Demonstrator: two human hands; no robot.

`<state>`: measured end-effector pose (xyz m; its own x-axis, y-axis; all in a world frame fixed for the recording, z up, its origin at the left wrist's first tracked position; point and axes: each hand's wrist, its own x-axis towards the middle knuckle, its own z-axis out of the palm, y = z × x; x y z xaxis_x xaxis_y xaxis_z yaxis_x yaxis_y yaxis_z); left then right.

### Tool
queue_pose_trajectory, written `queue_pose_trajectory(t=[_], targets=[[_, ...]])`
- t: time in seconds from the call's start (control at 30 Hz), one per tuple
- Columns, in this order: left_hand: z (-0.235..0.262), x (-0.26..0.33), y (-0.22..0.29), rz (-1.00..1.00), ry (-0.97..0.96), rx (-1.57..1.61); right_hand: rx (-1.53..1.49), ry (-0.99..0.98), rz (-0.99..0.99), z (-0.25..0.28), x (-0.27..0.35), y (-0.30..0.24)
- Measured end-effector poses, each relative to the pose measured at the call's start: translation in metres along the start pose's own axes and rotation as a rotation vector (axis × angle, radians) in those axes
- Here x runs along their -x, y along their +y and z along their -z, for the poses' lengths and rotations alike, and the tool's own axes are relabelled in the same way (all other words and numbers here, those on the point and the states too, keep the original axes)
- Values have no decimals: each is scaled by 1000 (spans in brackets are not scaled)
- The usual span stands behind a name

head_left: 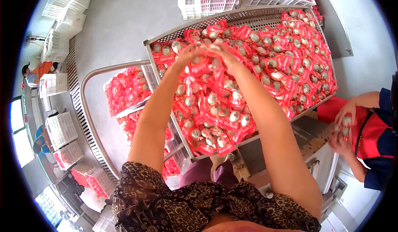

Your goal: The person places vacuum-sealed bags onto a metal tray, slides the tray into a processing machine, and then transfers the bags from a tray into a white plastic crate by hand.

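Note:
Red-and-clear packets with pale, egg-shaped contents are heaped across a wide metal tray with a perforated wall. Both my arms reach over the heap toward its far left part. My left hand curves inward around red packets from the left. Opposite it, my right hand bends around the same small bunch of packets, so the bunch sits between the two hands. The fingertips are partly hidden and slightly blurred among the packets.
White crates of red packets stand beyond the tray. More crates sit left, beside a bent metal rail. At right, a co-worker's hands hold packets. People and stacked crates line the far left.

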<state>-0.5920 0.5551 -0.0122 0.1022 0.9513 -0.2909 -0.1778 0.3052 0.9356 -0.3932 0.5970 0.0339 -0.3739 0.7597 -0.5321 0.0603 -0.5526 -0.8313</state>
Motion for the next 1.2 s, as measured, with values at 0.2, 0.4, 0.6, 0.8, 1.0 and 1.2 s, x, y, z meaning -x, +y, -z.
queue_pose_trajectory(t=[0.2, 0.4, 0.6, 0.8, 1.0, 1.2], targets=[[42, -89, -5, -83, 399, -570, 88, 178, 89, 1, -87, 2], [53, -66, -25, -342, 652, -999, 802, 405, 544, 29, -29, 11], [22, 49, -54, -243, 567, -886, 958, -11, 378, 66, 231, 80], [-94, 192, -95, -196, 181, -623, 948, -71, -76, 67, 497, 144], [-241, 288, -135, -52, -305, -597, 728, 488, -5, 65, 670, 259], [-409, 349, -104, -445, -709, -616, 504, 1080, 24, 38, 816, 388]])
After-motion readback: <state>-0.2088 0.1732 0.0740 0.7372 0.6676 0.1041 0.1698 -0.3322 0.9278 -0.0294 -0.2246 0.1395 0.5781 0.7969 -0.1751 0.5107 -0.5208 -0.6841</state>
